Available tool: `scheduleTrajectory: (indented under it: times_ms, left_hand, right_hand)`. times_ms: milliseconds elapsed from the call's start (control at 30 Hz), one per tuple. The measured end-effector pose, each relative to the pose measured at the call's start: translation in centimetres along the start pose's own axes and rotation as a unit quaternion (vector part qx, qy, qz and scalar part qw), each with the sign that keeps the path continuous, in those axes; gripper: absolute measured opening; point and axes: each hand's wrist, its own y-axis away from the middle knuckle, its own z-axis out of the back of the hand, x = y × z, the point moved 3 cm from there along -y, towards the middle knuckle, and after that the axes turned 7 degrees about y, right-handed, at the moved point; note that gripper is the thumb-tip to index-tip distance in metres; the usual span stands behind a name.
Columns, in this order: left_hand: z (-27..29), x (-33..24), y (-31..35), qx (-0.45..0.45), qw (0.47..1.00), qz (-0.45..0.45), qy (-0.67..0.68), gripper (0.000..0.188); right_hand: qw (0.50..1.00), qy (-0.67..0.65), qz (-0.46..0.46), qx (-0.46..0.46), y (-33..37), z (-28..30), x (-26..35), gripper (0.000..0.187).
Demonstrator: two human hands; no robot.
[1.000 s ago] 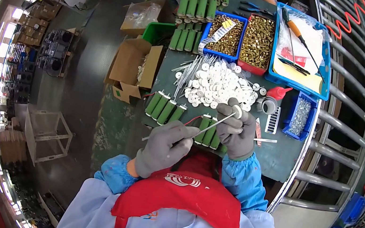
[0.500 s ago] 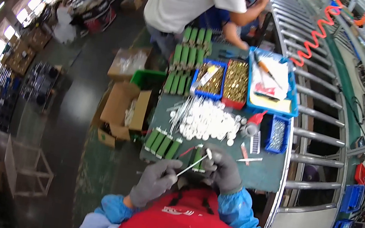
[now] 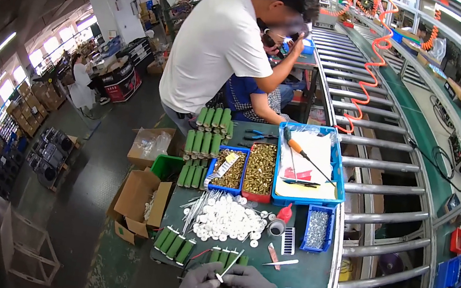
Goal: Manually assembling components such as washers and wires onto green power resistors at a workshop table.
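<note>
Close to my body at the table's near edge, my left hand and my right hand, both in grey gloves, meet with fingers closed. Between their fingertips is a thin pale rod, tilted up and to the right. A small white washer-like piece sits at its lower end, where the fingertips of both hands pinch. Just beyond stand green cylinders with white ends, partly hidden by the hands and rod. More green cylinders stand in a row to the left.
Mid-table lie heaped white discs beside thin rods. Behind are a blue bin and a red bin of brass parts, and a blue tray with a screwdriver. A roller conveyor runs along the right. A person leans over beyond.
The view has tilted up, showing more of the far room. My hands have come together; the rod, its white piece formerly at the upper end, now has that piece at its lower end.
</note>
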Motion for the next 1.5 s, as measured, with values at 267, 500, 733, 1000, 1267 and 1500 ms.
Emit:
scheduleTrajectory:
  times_ms: [267, 500, 733, 1000, 1267, 1500]
  left_hand:
    - [-4.8, 3.1, -5.4, -0.026, 0.999, 0.041, 0.018, 0.026]
    - [-9.0, 3.6, -1.9, -0.166, 0.970, -0.060, -0.165, 0.023]
    - [-9.7, 5.3, 2.6, -0.176, 0.946, -0.093, -0.254, 0.019]
    - [-9.9, 10.2, 5.3, -0.194, 0.906, -0.041, -0.373, 0.018]
    - [-7.5, 12.5, 5.7, -0.156, 0.888, -0.116, -0.417, 0.016]
    - [-7.0, 13.8, 4.9, -0.045, 0.830, -0.133, -0.539, 0.026]
  right_hand:
    - [0.998, -0.029, -0.039, 0.031, -0.2, 7.8, 1.1, 0.028]
    - [0.991, 0.015, -0.110, 0.077, 0.3, 8.6, -0.1, 0.029]
    - [0.961, 0.050, -0.194, 0.189, 1.2, 5.9, -3.5, 0.032]
    - [0.937, 0.090, -0.283, 0.185, 0.0, 3.9, -11.1, 0.026]
    - [0.955, 0.048, -0.272, 0.105, 0.1, 3.3, -14.2, 0.024]
    - [0.957, 0.076, -0.280, 0.024, 1.6, 4.2, -12.7, 0.025]
